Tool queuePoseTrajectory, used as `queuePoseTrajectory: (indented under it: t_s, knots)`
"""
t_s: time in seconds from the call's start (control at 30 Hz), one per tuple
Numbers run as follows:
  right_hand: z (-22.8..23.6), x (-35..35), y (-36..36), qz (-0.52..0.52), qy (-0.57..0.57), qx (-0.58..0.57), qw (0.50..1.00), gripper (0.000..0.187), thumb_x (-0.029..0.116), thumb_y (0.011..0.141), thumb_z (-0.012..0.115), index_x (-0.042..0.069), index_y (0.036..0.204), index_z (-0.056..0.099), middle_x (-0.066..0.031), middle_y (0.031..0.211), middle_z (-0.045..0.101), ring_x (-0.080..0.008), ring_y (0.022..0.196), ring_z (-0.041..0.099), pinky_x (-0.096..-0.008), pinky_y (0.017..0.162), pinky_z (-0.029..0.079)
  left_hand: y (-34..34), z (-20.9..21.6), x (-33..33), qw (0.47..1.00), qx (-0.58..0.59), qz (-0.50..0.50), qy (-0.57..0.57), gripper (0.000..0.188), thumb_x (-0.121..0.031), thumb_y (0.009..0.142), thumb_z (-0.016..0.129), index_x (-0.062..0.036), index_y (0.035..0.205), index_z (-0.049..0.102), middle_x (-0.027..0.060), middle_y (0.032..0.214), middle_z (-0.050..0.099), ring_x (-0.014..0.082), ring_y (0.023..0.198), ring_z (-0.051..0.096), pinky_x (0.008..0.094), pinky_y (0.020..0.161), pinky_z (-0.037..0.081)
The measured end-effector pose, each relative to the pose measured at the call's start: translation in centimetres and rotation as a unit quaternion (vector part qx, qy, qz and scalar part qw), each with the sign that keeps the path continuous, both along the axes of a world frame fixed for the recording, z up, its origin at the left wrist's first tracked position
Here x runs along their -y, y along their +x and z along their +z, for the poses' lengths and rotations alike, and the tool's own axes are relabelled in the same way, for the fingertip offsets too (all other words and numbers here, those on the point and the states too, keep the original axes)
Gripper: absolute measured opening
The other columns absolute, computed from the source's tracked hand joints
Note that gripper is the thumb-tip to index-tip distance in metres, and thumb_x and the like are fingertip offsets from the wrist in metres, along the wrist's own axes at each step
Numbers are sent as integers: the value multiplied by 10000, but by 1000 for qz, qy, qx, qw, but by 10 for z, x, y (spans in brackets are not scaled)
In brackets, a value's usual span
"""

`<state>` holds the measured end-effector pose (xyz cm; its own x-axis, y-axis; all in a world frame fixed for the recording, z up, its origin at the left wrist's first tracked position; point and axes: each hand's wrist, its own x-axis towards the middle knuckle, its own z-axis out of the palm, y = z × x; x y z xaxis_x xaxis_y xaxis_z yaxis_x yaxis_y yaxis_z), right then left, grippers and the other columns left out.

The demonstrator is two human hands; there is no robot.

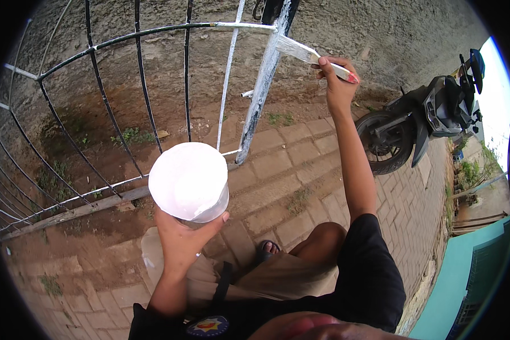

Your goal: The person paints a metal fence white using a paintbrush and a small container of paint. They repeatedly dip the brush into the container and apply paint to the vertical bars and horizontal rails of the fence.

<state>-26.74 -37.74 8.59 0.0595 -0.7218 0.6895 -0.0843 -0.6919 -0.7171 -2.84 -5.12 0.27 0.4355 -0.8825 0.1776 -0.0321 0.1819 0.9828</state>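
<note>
My left hand [184,241] is wrapped round a tub of white paint [188,180], holding it below the fence from its underside. In my right hand [338,79] is a paintbrush [297,50], gripped by its handle, which has a red end. The white bristles touch the metal gate post [260,90] near its top. That post is mostly coated white, with dark patches showing along its lower edge. A thin bar [230,73] beside it is white, while the fence bars [144,73] farther left are mostly black.
A rough grey wall [345,28] rises behind the fence. Brick paving [283,170] runs underfoot, with soil and weeds along the fence base. A parked motorcycle [425,110] stands at the right. A turquoise wall [453,283] is at the lower right.
</note>
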Motion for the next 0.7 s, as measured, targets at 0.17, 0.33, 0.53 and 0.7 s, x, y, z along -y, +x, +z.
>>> queuePoseTrajectory:
  t_s: [0.17,0.33,0.53,0.7]
  knots:
    - [-40,25,-15,15,80,-38,996,232,177,894,806,-17,966,701,-107,886,730,-166,729,703,-273,628,553,-4,7,-1,998,-54,-25,33,746,-79,660,932,51,1276,532,141,1186,653,225,1102,644,365,955,517]
    - [-32,43,-21,111,93,174,974,262,202,943,761,7,1052,624,-120,981,714,-200,812,722,-280,632,557,-8,4,-5,1000,-17,-2,7,795,-72,663,934,56,1315,498,161,1234,622,243,1129,630,371,969,517]
    - [-58,40,-17,-27,92,79,992,289,211,904,802,-13,1028,668,-117,935,740,-188,814,733,-277,660,566,-10,-4,-4,1000,-17,7,23,857,-101,644,950,58,1344,480,175,1251,610,254,1137,627,386,978,521]
    - [-61,26,-19,48,110,115,986,263,196,893,811,-20,996,701,-82,847,743,-150,802,726,-281,667,569,-7,-1,-10,999,24,3,35,841,-94,636,949,56,1332,503,174,1246,613,254,1128,635,389,961,534]
